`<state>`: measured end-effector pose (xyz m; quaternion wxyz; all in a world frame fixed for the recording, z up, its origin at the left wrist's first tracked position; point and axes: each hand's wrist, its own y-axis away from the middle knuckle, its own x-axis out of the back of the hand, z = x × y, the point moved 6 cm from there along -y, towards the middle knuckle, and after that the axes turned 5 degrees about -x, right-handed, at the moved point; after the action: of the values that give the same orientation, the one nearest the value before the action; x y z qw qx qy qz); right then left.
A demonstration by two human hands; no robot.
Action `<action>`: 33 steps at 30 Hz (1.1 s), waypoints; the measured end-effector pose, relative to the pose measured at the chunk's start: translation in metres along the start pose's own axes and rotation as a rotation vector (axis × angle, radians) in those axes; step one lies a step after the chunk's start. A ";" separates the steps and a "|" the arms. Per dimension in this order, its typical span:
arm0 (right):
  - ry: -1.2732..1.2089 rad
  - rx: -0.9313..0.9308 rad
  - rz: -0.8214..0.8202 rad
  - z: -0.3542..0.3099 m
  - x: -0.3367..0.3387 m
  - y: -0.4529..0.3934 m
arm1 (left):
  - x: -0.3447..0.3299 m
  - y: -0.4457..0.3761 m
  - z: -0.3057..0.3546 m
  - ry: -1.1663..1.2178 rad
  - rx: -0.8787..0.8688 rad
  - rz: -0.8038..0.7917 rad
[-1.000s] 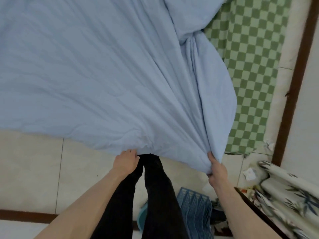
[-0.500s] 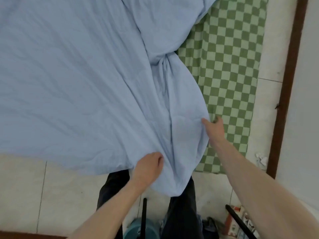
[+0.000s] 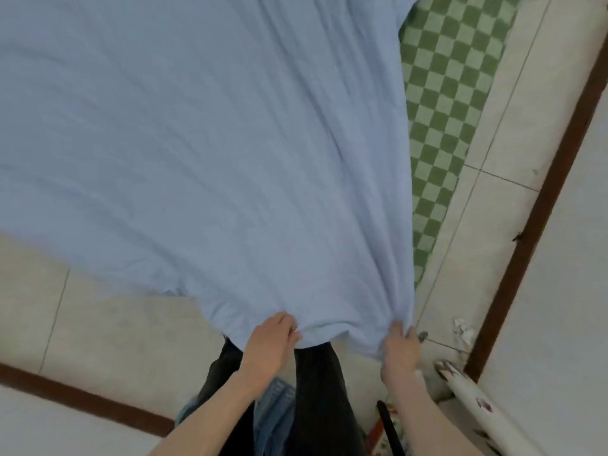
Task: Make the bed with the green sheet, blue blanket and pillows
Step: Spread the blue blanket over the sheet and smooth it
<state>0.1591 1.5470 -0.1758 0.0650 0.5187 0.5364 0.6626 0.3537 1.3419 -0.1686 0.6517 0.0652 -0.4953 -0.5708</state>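
Holding the blue blanket by its near edge, we have 2 hands on it. Our left hand grips the edge with curled fingers, just above our dark trousers. Our right hand is a bit blurry, but it looks like it bunches the blanket's corner in its fingers. The blanket spreads away from both hands and covers most of the bed. The green sheet peeks out beside the blanket's right edge, next to the pale floor.

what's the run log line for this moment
left hand grips light blue blanket edge | right hand grips corner | green checkered sheet partly uncovered
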 end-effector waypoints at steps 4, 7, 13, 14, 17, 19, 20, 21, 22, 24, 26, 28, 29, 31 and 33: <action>-0.044 0.027 -0.509 -0.009 -0.027 0.002 | -0.017 0.003 -0.040 -0.025 0.184 -0.097; -0.148 -0.020 -0.860 -0.027 -0.034 -0.002 | -0.026 0.004 -0.066 0.324 0.383 0.021; 0.419 0.118 -0.641 0.020 -0.027 -0.022 | -0.044 0.052 -0.127 0.992 1.151 0.770; 0.372 0.122 -0.430 0.025 -0.020 -0.032 | -0.051 0.053 -0.137 1.122 1.264 0.786; 0.041 0.032 -0.062 0.041 -0.013 -0.043 | -0.061 0.037 -0.157 1.577 1.218 0.665; -0.161 -0.013 -0.098 0.048 -0.025 -0.036 | -0.047 0.020 -0.159 1.854 0.889 0.594; -0.256 0.001 -0.156 0.048 -0.030 -0.031 | -0.040 0.019 -0.158 1.913 0.780 0.573; -0.360 0.031 -0.251 0.045 -0.033 -0.026 | -0.036 0.024 -0.158 1.934 0.726 0.554; -0.469 0.070 -0.350 0.040 -0.034 -0.021 | -0.034 0.030 -0.158 1.962 0.683 0.531; -0.606 0.049 -0.500 0.034 -0.031 -0.011 | -0.029 0.049 -0.158 2.053 0.595 0.532; -0.458 -0.022 -0.534 0.039 -0.028 -0.004 | -0.025 0.073 -0.162 2.174 0.514 0.579; -0.001 -0.017 -0.460 0.047 -0.015 0.002 | -0.016 0.097 -0.169 2.290 0.443 0.705; 0.251 0.002 -0.404 0.048 -0.006 0.002 | -0.011 0.107 -0.173 2.324 0.441 0.792; 0.488 0.026 -0.356 0.045 0.012 0.000 | -0.004 0.118 -0.175 2.358 0.517 0.936; 0.328 -0.021 -0.406 0.037 0.020 -0.004 | -0.002 0.117 -0.170 2.369 0.609 1.022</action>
<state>0.1765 1.5857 -0.1711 0.1138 0.2853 0.6261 0.7167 0.5562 1.3018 -0.1793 0.7865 0.4708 0.2930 0.2721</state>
